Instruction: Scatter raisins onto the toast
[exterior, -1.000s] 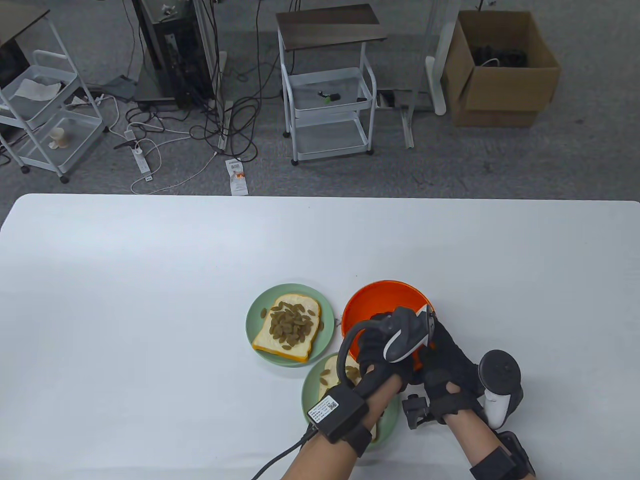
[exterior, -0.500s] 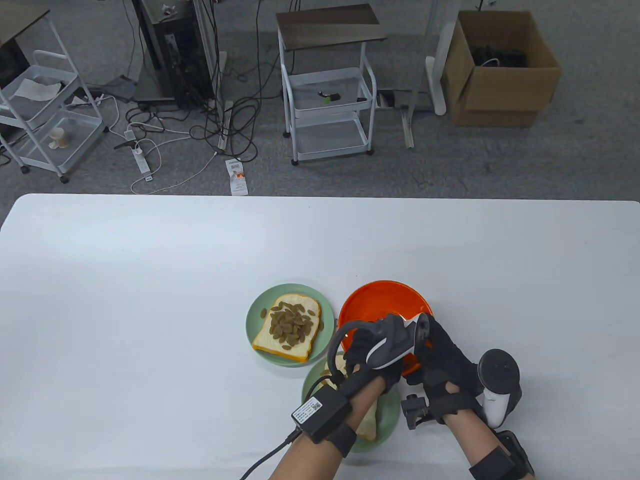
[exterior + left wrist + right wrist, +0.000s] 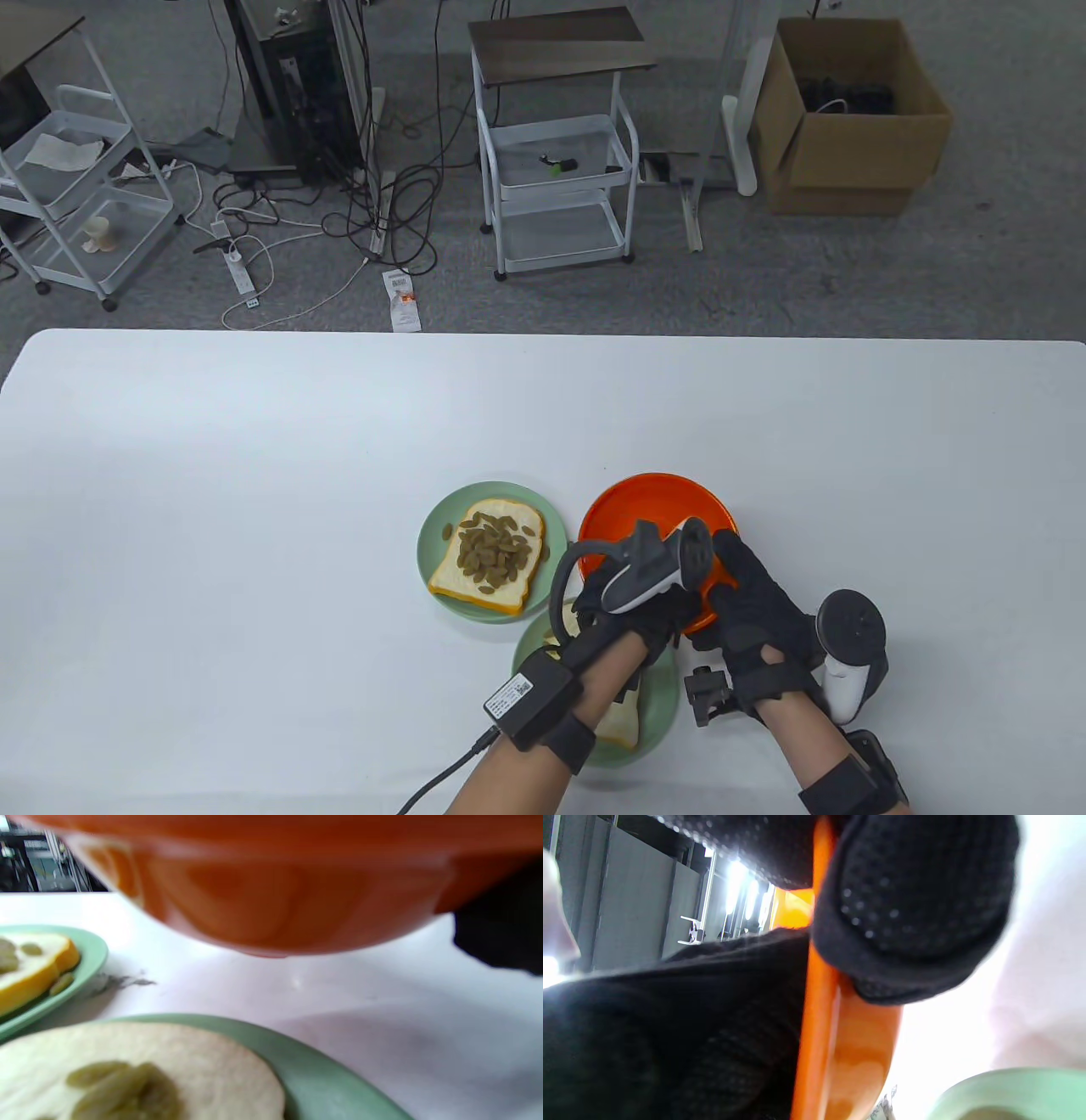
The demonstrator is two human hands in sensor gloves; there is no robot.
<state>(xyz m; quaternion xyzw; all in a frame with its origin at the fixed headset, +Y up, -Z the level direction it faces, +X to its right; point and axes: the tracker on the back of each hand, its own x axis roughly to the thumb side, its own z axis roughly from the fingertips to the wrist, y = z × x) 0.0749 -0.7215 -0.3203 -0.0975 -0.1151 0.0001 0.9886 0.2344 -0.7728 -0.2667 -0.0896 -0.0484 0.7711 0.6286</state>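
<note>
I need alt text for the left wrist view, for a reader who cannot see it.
Blurred close-up: the orange bowl hangs above the white table. Below is toast with raisins on a green plate; a second green plate of toast sits at left.
</note>
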